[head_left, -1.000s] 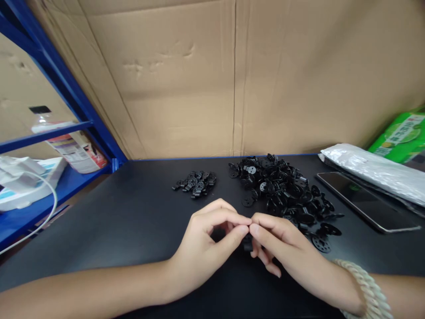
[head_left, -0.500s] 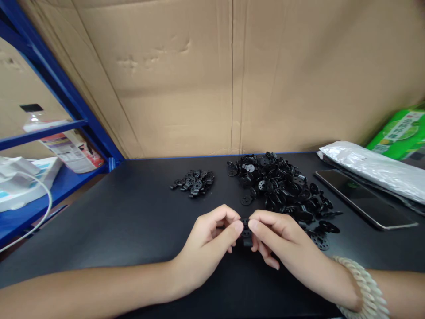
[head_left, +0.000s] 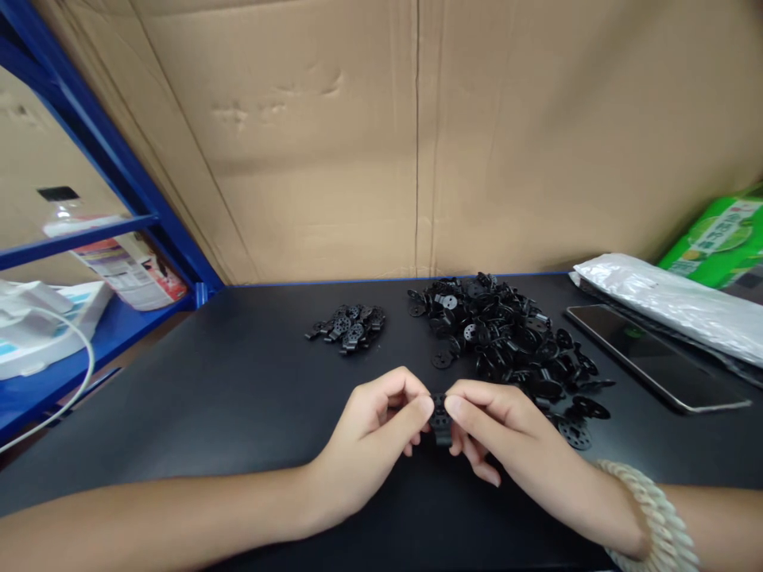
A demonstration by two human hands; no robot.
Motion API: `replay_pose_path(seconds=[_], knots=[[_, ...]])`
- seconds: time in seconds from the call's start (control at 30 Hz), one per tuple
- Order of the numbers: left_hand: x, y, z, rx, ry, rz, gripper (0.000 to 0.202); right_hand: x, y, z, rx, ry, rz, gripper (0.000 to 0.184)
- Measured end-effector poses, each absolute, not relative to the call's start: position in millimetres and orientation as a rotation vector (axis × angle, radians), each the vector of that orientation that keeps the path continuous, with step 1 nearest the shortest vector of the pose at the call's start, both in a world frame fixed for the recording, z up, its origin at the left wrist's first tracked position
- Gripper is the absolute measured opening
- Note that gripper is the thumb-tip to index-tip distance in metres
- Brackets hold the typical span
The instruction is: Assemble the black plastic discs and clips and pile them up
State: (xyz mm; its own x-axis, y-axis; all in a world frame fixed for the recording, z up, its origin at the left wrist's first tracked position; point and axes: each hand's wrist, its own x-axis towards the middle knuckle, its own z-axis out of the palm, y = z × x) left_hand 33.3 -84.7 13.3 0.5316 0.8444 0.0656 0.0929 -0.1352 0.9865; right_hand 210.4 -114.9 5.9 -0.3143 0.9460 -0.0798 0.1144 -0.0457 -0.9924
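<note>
A small black plastic clip (head_left: 439, 419), with a round perforated head and a short tab pointing down, is pinched between my two hands above the table front. My left hand (head_left: 378, 433) grips its left edge between thumb and forefinger. The thumb and forefinger of my right hand (head_left: 506, 425) close on its right edge, with the other fingers curled below. Beyond my right hand lies a large heap of loose black round-headed clips (head_left: 501, 330). A smaller pile of similar clips (head_left: 351, 326) sits farther back, left of centre.
On the right lie a dark phone (head_left: 649, 353), a silvery plastic packet (head_left: 673, 302) and a green package (head_left: 709, 242). A blue shelf frame (head_left: 179, 214) at left holds a labelled bottle (head_left: 128, 266) and a white power strip (head_left: 53, 334). Cardboard (head_left: 322, 143) stands behind the black table (head_left: 238, 413).
The clip has tilted slightly between my fingertips, so more of its lower tab shows. Both hands stay nearly in place, and the piles are unchanged.
</note>
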Motion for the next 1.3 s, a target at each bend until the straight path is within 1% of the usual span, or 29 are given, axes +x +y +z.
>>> replay_pose_path(seconds=[0.1,0.2,0.27,0.33,0.43,0.57,0.67,0.73,0.83,0.87,0.93,1.0,1.03,1.13,1.23,1.27,1.3], knots=[[29.6,-75.6,21.1,1.780,0.859,0.900,0.022,209.8,-115.3,7.4,-1.119,-1.484,1.469,0.036],[18.9,-50.0,30.9,2.010,1.037,1.063,0.024,209.7,-116.9,9.3,-1.111,-1.490,1.478,0.031],[7.5,-25.2,35.4,2.084,1.252,1.196,0.024,209.9,-118.0,9.9,-1.109,-1.519,1.476,0.032],[-5.5,0.6,36.9,2.080,1.382,1.251,0.020,210.1,-118.9,10.0,-1.099,-1.548,1.476,0.034],[-22.0,31.1,33.5,2.097,1.546,1.222,0.018,210.1,-120.1,9.9,-1.100,-1.564,1.479,0.036],[-28.9,44.8,24.2,2.208,1.581,1.106,0.015,209.9,-121.4,10.1,-1.111,-1.583,1.482,0.035],[-20.3,32.9,19.5,2.341,1.520,1.152,0.023,209.8,-122.3,10.5,-1.105,-1.617,1.470,0.034],[-8.9,15.4,17.6,2.470,1.385,1.156,0.025,209.4,-123.4,10.8,-1.100,-1.639,1.458,0.034],[11.3,-17.2,13.9,2.685,0.975,0.922,0.019,208.6,-125.1,11.2,-1.095,-1.659,1.445,0.034],[17.1,-27.0,12.3,2.745,0.796,0.795,0.023,208.4,-125.4,11.2,-1.090,-1.666,1.438,0.034],[25.4,-41.3,9.1,2.793,0.552,0.566,0.043,208.2,-125.5,11.1,-1.076,-1.679,1.423,0.033],[28.8,-48.0,7.1,2.780,0.492,0.454,0.055,208.0,-124.9,10.9,-1.064,-1.678,1.426,0.034],[28.9,-48.9,6.7,2.760,0.509,0.450,0.055,208.0,-124.4,10.9,-1.062,-1.672,1.436,0.034],[26.8,-46.8,7.0,2.685,0.523,0.504,0.042,207.9,-123.4,10.7,-1.064,-1.646,1.462,0.033],[25.2,-43.9,7.1,2.599,0.580,0.587,0.018,208.1,-123.5,10.4,-1.064,-1.621,1.477,0.032],[25.3,-43.3,7.0,2.565,0.618,0.609,0.013,208.3,-123.7,10.3,-1.068,-1.611,1.477,0.032],[25.6,-42.9,7.0,2.525,0.654,0.638,0.012,208.5,-123.9,10.2,-1.073,-1.600,1.478,0.033]])
